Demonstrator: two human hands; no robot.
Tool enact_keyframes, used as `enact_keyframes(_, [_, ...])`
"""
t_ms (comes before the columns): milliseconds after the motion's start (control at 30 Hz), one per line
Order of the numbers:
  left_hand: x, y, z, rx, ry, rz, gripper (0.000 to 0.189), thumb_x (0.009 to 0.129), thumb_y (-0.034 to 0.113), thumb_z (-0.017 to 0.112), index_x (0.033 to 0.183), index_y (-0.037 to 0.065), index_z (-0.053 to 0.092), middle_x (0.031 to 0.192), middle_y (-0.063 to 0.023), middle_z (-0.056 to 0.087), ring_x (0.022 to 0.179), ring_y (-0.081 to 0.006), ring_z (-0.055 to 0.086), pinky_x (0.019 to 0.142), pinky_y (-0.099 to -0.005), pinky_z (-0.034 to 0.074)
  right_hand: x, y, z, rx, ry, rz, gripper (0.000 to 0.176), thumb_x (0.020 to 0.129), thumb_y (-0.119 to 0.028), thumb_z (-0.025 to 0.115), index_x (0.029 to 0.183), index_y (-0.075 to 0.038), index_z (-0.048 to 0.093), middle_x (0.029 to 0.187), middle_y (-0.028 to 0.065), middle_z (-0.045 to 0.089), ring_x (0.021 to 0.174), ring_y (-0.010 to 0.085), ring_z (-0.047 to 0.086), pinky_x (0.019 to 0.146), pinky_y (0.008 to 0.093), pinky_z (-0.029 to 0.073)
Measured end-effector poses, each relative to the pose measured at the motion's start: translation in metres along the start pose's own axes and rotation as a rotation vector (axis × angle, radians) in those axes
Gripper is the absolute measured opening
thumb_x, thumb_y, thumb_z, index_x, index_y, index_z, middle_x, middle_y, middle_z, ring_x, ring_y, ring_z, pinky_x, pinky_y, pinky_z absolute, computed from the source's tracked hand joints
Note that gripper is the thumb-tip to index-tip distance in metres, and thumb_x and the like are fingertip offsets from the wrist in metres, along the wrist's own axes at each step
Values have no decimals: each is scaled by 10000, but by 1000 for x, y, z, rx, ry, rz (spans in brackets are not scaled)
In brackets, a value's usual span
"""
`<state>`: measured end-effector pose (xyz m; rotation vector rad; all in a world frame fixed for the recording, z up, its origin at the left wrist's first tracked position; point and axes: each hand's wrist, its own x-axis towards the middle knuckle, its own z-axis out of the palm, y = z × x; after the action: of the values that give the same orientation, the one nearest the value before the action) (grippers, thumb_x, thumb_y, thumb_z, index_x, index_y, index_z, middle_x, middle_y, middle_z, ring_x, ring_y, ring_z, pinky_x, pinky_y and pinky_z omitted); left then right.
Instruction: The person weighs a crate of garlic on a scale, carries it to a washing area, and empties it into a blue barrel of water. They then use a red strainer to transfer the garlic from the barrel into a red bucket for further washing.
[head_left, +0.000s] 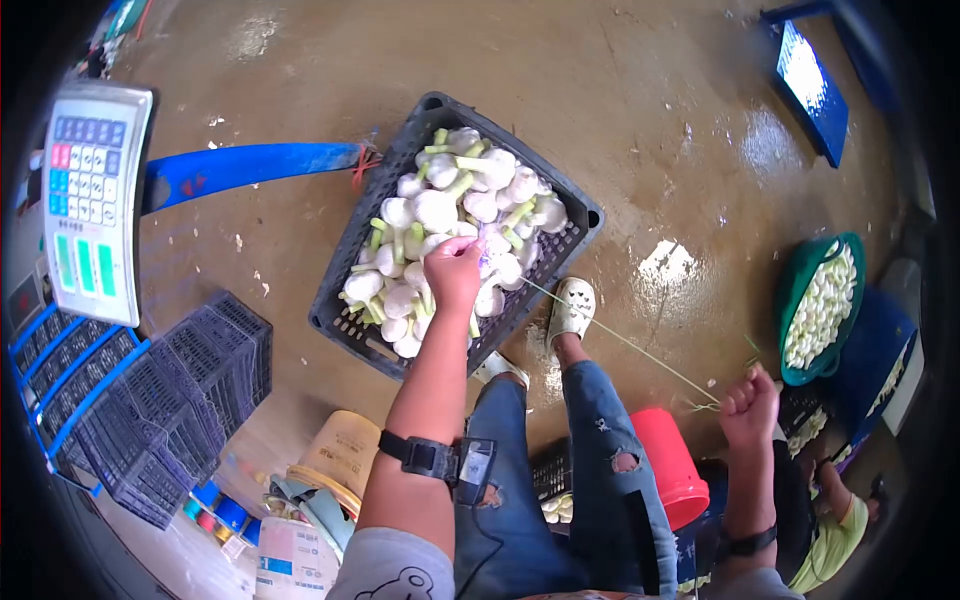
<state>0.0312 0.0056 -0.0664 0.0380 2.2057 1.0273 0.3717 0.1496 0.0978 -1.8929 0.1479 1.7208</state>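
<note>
A black plastic crate (340,325) on the wet floor is filled with white garlic bulbs (395,212) with short green stems. My left hand (455,268) is over the garlic, thumb and fingers pinched together; what they hold is too small to make out. From the garlic beside it, a thin green string (620,340) stretches right and down to my right hand (750,405). That hand is closed in a fist at the string's end, away from the crate.
A weighing scale display (95,200) and blue post (250,172) stand left, above stacked black crates (170,400). A red bucket (668,465) is by my leg. To the right sits a green basket (788,345) of peeled-looking garlic, with another person (835,540) below it.
</note>
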Motion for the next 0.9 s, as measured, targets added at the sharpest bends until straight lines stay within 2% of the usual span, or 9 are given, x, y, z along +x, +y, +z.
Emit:
enact_keyframes(133, [-39,48,-3,77,-47,463,444,739,50,654,1162,18,525,1171,-149,515,1057,-222,506,919,-326,385,-45,-10,64,39,-481,-184,224,962,-201,328,822,-77,452,550,-44,251,413,61,172,356,232,173])
enact_keyframes(300, [-152,128,-43,-840,-889,268,865,745,537,642,1320,-35,343,1251,-143,462,1112,-201,482,959,-353,351,-124,64,161,79,-1010,460,196,936,-271,368,866,-107,450,568,-21,326,468,106,312,426,275,320])
enact_keyframes(400, [-156,120,-90,-662,-470,59,578,804,409,648,1171,-20,525,774,4,537,731,-66,490,672,-221,397,-122,105,206,48,-1205,436,187,931,-232,392,858,-81,476,616,27,418,547,170,432,538,354,447])
enact_keyframes(533, [-110,45,-124,-500,39,-105,316,827,215,624,1056,-1,593,783,-21,579,725,-86,525,670,-221,418,-34,169,247,-468,-1298,237,213,895,-206,425,892,-34,550,932,126,587,869,264,563,863,398,426])
enact_keyframes(600, [-91,-11,-139,338,306,326,271,782,185,659,969,-8,628,986,-117,621,945,-218,581,841,-308,435,-5,179,258,-2100,-1106,-960,290,820,-243,583,1052,-70,603,1098,118,594,1033,282,547,896,358,428])
enact_keyframes(667, [-93,-39,-158,316,372,244,336,742,211,685,987,-2,600,1028,-195,588,957,-293,582,803,-359,458,53,176,259,-2311,-872,-1698,415,747,-262,674,1088,-47,579,1141,157,552,985,327,567,836,380,471])
enact_keyframes(733, [-92,-67,-170,210,611,54,387,739,237,688,1012,-14,577,1011,-199,595,954,-298,583,801,-358,458,103,173,270,-1611,-780,-1417,404,781,-218,629,1117,-12,541,1117,193,548,959,351,569,836,404,464])
enact_keyframes(800, [-89,-100,-173,94,829,-138,439,736,263,691,1037,-25,553,994,-203,602,950,-303,584,799,-358,458,128,166,291,-1789,-552,-1816,447,779,-263,630,1117,2,508,995,230,578,928,376,573,789,431,460])
enact_keyframes(900, [-61,-196,-156,-266,626,-470,497,719,375,701,964,-30,550,823,-178,628,797,-305,611,694,-381,460,121,177,314,-1898,-516,-1149,427,767,-341,642,960,24,530,813,228,596,800,402,585,707,451,453])
